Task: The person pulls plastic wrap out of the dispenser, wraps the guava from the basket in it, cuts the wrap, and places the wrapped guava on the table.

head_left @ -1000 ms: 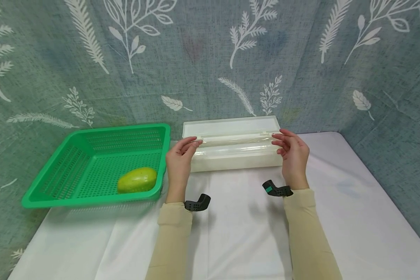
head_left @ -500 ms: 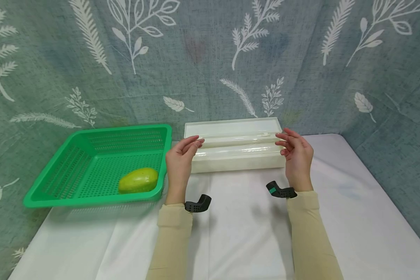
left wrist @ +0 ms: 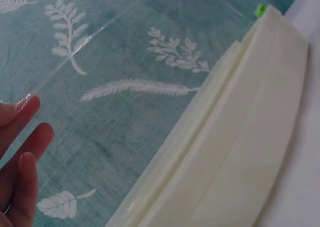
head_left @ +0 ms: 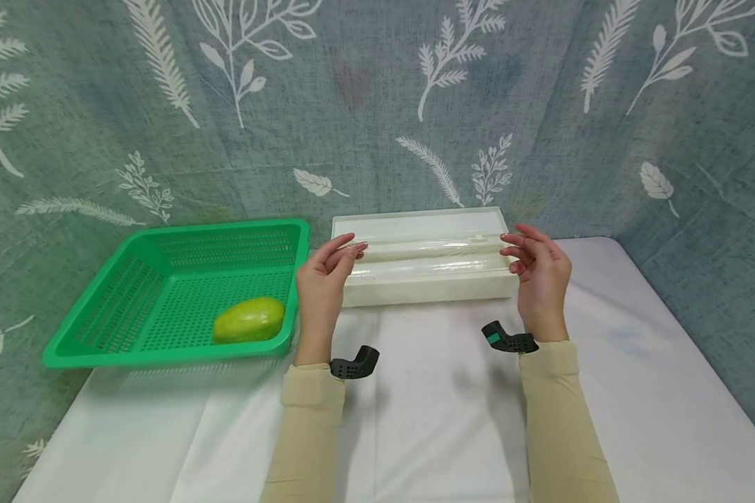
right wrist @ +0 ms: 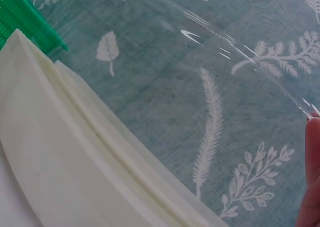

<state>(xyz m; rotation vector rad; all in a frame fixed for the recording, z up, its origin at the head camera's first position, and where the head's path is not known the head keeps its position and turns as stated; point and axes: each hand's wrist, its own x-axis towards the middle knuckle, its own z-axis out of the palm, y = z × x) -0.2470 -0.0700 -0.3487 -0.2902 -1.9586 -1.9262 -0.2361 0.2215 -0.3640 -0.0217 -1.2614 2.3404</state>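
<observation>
A clear sheet of cling film stretches between my two hands above a long cream cling film dispenser. Its lid stands raised at the back, and a shiny film roll lies inside. At the left end my left hand pinches the film's edge between thumb and finger. My right hand pinches the opposite corner, its other fingers loosely bent. In the left wrist view the film's edge runs up as a thin bright line from the fingertips. Both hands are above the dispenser's level.
To the left is a green plastic basket holding an oblong yellow-green fruit. Its right side is close to my left wrist. A grey-green curtain with white leaf prints hangs behind the white-covered table.
The right hand has shifted a little to the right and the gap between the hands has widened slightly. Both still hold the film. The basket and fruit stay put.
</observation>
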